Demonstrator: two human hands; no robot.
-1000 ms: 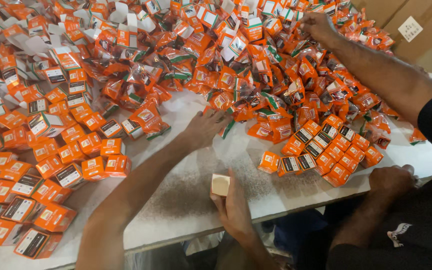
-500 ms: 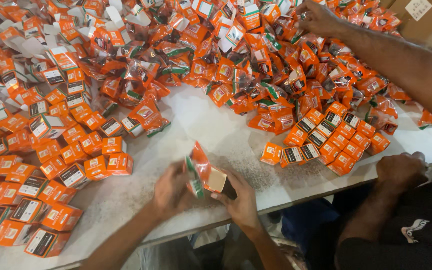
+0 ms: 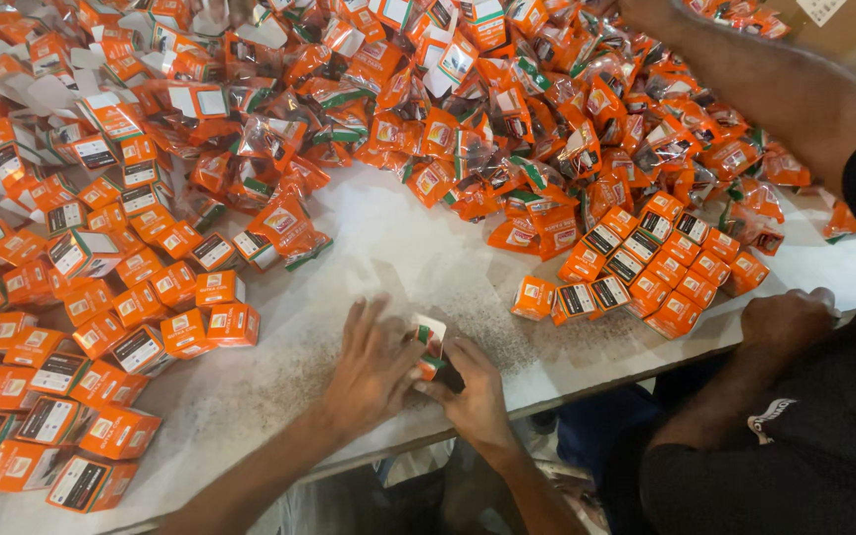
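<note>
Both hands press together on one small packet (image 3: 430,349) at the white table's (image 3: 388,258) near edge: left hand (image 3: 374,369) and right hand (image 3: 476,396) clasp it. It is orange with a white end and green trim, glossy wrap; closed orange boxes (image 3: 205,327) lie left of the hold

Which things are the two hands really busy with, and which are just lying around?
In use:
left hand
right hand
orange sachet held between them

Lying about:
pile of orange sachets
small orange boxes
white table
co-worker's hand on the table edge
</note>
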